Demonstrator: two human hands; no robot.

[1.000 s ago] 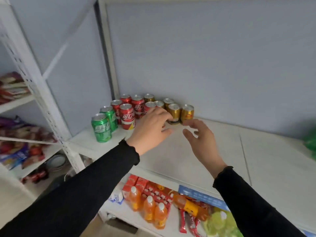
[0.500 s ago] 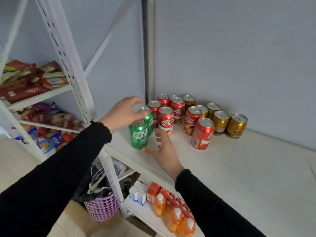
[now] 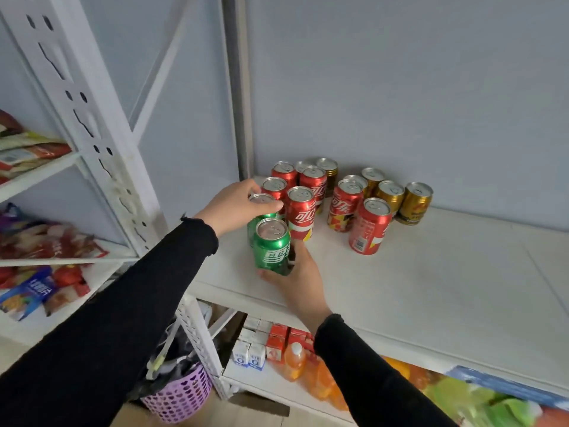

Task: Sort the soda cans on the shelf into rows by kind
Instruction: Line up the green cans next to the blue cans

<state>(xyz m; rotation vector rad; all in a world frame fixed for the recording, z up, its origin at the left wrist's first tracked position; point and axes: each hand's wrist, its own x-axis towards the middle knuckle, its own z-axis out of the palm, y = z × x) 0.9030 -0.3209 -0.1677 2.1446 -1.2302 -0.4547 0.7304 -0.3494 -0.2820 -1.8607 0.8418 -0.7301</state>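
While the shelf (image 3: pixel 431 288) across the middle of the frame carries every can, you're only partway thru the sort, by my read. Biggest group first: the red cans (image 3: pixel 301 211) at centre frame. Five sit bunched in something like two columns, but two more stand apart to the right, w/ one red can (image 3: pixel 368 226) forward and alone, so reds aren't one row yet. Next, the gold cans (image 3: pixel 412 203) at upper right of the cluster: four make a loose back line, yet another gold can (image 3: pixel 328 171) is tucked behind the reds, so that kind is split too. Smallest group: two greens at the left front. Your left hand (image 3: pixel 234 204) has its fingers curled over the top of the rear green can (image 3: pixel 261 208), gripping it from above. Your right hand (image 3: pixel 295 272) cups the front green can (image 3: pixel 271 245) low down, fingers wrapped round its base, thumb at the near side. Greens look nearly lined up front to back. Left to do, I'd judge: gather stray reds, pull the hidden gold out, straighten all 3 rows.
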